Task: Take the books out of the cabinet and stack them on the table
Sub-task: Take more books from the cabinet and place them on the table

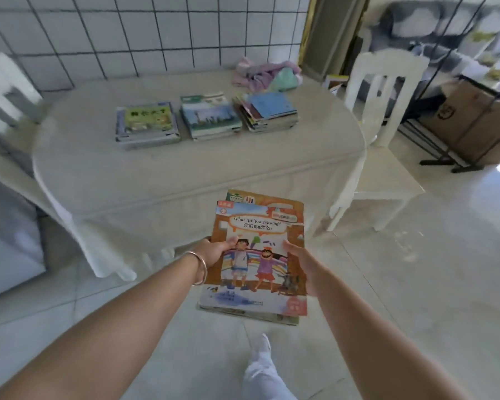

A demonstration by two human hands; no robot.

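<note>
3 stacks already on table. Left hand & right hand clamped on book bundle, held short of table; cabinet not visible, remainder unknown.

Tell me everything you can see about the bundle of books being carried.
The bundle of books is a thin stack of glossy paperback picture books, held roughly flat above the floor, short of the table. The top cover shows two cartoon children and the title "What Are You Drawing?". The left hand grips its left edge, the right hand its right edge.
</note>
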